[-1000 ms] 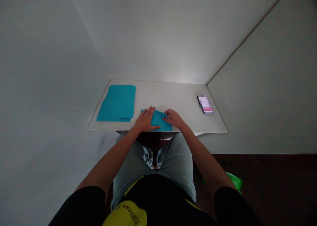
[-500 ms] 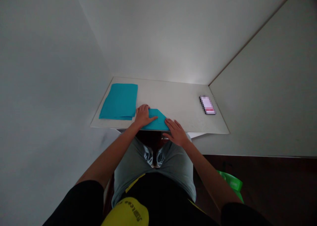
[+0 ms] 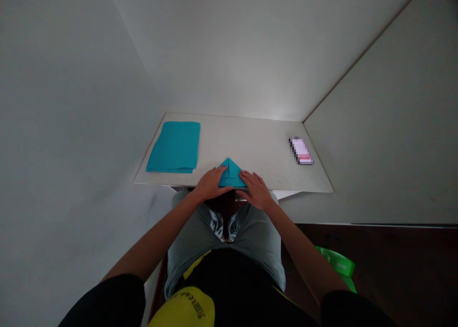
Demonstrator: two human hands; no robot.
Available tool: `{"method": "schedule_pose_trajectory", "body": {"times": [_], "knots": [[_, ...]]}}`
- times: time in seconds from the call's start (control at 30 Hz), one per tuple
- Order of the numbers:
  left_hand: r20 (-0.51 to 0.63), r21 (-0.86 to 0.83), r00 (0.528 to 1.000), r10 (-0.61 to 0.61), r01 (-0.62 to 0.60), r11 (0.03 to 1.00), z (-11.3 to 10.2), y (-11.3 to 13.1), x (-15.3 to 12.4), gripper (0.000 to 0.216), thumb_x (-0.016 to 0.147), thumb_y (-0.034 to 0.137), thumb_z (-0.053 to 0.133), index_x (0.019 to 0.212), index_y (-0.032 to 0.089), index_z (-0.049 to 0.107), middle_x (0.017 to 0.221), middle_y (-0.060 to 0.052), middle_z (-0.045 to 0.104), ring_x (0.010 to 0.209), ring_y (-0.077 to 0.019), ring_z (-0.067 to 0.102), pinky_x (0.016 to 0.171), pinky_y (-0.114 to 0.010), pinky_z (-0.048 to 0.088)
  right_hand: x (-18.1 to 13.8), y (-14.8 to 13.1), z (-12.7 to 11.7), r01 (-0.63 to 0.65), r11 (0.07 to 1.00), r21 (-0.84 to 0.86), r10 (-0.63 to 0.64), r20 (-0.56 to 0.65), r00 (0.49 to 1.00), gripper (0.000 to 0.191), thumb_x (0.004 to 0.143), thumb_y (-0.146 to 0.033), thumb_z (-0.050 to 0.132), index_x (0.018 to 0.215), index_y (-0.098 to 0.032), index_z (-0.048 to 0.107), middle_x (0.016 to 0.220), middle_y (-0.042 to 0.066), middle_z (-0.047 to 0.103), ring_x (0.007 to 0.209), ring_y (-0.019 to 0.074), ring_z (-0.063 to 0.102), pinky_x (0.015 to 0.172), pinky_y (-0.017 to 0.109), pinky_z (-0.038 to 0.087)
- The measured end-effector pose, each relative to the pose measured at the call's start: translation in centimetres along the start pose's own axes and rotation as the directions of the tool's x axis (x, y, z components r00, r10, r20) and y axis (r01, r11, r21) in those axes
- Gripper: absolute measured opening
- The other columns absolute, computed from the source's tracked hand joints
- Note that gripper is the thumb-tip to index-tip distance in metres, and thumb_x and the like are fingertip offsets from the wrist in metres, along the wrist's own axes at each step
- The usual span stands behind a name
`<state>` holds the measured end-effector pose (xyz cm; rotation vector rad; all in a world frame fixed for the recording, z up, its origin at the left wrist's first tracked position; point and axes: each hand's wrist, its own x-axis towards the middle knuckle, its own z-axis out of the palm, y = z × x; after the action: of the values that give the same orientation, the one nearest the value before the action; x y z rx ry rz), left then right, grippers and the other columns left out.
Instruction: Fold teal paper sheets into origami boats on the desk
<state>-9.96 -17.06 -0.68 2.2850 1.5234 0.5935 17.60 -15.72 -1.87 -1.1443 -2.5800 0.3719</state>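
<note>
A teal sheet of paper (image 3: 229,173), folded to a point like a triangle, lies at the front edge of the white table (image 3: 250,145). My left hand (image 3: 210,184) rests flat on its left lower corner, fingers stretched out. On the right lower corner lies my right hand (image 3: 256,190), also flat with fingers spread. The triangle's tip points away from me between both hands.
A stack of flat teal sheets (image 3: 175,146) lies at the table's left. A phone (image 3: 301,151) lies at the far right, near the wall. White walls close the table in on three sides. A green stool (image 3: 338,265) shows low on the right.
The folded paper went from a rectangle with one slanted corner to a pointed triangle. My left hand moved down and right to the front edge; my right hand shifted slightly.
</note>
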Motion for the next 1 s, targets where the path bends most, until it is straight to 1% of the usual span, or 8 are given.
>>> {"method": "schedule_pose_trajectory", "body": {"times": [0.13, 0.27, 0.4, 0.53, 0.67, 0.73, 0.83, 1.0], "knots": [[0.025, 0.033, 0.994, 0.107, -0.107, 0.994, 0.0, -1.2, -1.9, 0.068, 0.098, 0.057, 0.069, 0.152, 0.018, 0.059, 0.163, -0.017, 0.057, 0.155, -0.0295, 0.051, 0.135, -0.054, 0.034, 0.1, 0.3, -0.3, -0.028, 0.999, 0.046, 0.029, -0.008, 1.0, 0.056, 0.109, -0.049, 0.056, 0.16, -0.026, 0.055, 0.162, 0.011, 0.059, 0.152, 0.031, 0.052, 0.128, 0.057, 0.036], [0.005, -0.05, 0.998, 0.06, -0.06, 0.997, -0.8, -2.4, -2.0, 0.038, 0.106, 0.045, 0.058, 0.131, 0.022, 0.074, 0.147, -0.011, 0.072, 0.144, -0.0251, 0.064, 0.129, -0.051, 0.044, 0.5, 0.7, -0.2, -0.076, 0.99, 0.118, 0.084, -0.059, 0.995, 0.036, 0.11, -0.04, 0.054, 0.138, -0.028, 0.073, 0.146, 0.009, 0.073, 0.137, 0.0296, 0.062, 0.117, 0.052, 0.045], [-0.042, -0.139, 0.998, -0.043, 0.037, 0.99, -1.5, -2.4, -1.2, 0.031, 0.107, 0.043, 0.055, 0.108, 0.023, 0.079, 0.129, -0.007, 0.081, 0.127, -0.0244, 0.074, 0.117, -0.045, 0.055, 1.4, 1.0, 0.0, -0.155, 0.968, 0.195, 0.178, -0.106, 0.978, 0.028, 0.109, -0.04, 0.055, 0.116, -0.026, 0.079, 0.127, 0.009, 0.079, 0.121, 0.0286, 0.067, 0.108, 0.049, 0.047], [-0.06, -0.073, 0.991, -0.12, 0.116, 0.991, -1.7, -1.9, -0.4, 0.027, 0.104, 0.038, 0.059, 0.117, 0.024, 0.078, 0.124, -0.007, 0.081, 0.117, -0.0266, 0.076, 0.109, -0.043, 0.059, 2.5, 1.4, 0.4, -0.22, 0.948, 0.228, 0.251, -0.114, 0.961, 0.027, 0.106, -0.039, 0.058, 0.118, -0.023, 0.075, 0.116, 0.01, 0.079, 0.113, 0.0298, 0.068, 0.105, 0.048, 0.049], [-0.12, 0.014, 0.988, -0.094, 0.097, 0.995, -1.2, -1.6, -0.1, 0.037, 0.104, 0.027, 0.057, 0.139, 0.022, 0.07, 0.14, -0.01, 0.074, 0.125, -0.0264, 0.073, 0.111, -0.044, 0.057, 3.0, 1.3, 0.4, -0.262, 0.941, 0.213, 0.304, -0.199, 0.932, 0.037, 0.104, -0.034, 0.059, 0.138, -0.021, 0.068, 0.125, 0.013, 0.075, 0.114, 0.0304, 0.067, 0.104, 0.048, 0.052], [-0.093, 0.079, 0.996, -0.003, 0.01, 0.997, -0.8, -1.6, -0.5, 0.04, 0.105, 0.02, 0.052, 0.14, 0.025, 0.071, 0.147, -0.009, 0.071, 0.135, -0.0258, 0.068, 0.121, -0.048, 0.051, 2.7, 1.0, 0.1, -0.226, 0.966, 0.123, 0.248, -0.216, 0.944, 0.035, 0.106, -0.031, 0.057, 0.137, -0.023, 0.071, 0.136, 0.014, 0.071, 0.124, 0.0318, 0.064, 0.109, 0.049, 0.05], [0.016, 0.116, 0.989, 0.148, -0.149, 0.982, -0.5, -2.0, -2.1, 0.046, 0.106, 0.017, 0.047, 0.144, 0.029, 0.069, 0.152, -0.006, 0.069, 0.148, -0.0222, 0.059, 0.132, -0.051, 0.039, 1.6, 0.7, -0.4, -0.082, 0.997, 0.016, 0.083, -0.097, 0.992, 0.036, 0.108, -0.024, 0.051, 0.135, -0.03, 0.075, 0.148, 0.008, 0.069, 0.135, 0.0299, 0.061, 0.114, 0.049, 0.046], [0.046, 0.118, 0.97, 0.237, -0.241, 0.963, -0.4, -3.6, -5.3, 0.071, 0.101, 0.045, 0.068, 0.166, 0.024, 0.048, 0.169, -0.013, 0.05, 0.161, -0.0283, 0.043, 0.135, -0.055, 0.032, -1.5, 0.8, -0.5, 0.08, 0.997, 0.016, -0.079, -0.012, 0.997, 0.064, 0.104, -0.046, 0.066, 0.163, -0.026, 0.052, 0.166, 0.01, 0.056, 0.152, 0.0312, 0.052, 0.123, 0.052, 0.039]]}}
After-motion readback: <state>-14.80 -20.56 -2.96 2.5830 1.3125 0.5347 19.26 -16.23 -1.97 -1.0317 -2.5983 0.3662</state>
